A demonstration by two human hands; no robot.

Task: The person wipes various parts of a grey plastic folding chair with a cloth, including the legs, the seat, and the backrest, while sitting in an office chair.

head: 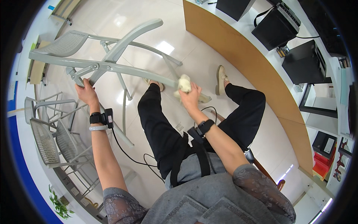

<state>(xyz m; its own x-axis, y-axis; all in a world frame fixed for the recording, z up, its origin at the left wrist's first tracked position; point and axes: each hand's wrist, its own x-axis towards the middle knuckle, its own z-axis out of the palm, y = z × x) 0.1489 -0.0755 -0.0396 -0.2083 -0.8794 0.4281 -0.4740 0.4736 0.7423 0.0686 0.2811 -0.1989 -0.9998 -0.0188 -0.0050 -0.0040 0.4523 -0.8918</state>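
Note:
A pale grey-green folding chair (134, 70) of tubular frame with a perforated backrest panel (65, 42) stands or lies tipped before me; which way up it is, I cannot tell. My left hand (87, 92) grips a frame tube of it just below the pivot joint. At the lower right end of a long tube, my right hand (190, 95) holds a whitish cloth (184, 84) against the frame. Both wrists wear a black strap with a small device and a cable.
More folding chairs (46, 140) stand close together at the left. A curved desk with a wooden front panel (237, 47) runs along the right, bearing black boxes (304, 61). A potted plant (60, 203) is at lower left. Black cables (125, 158) hang near my legs.

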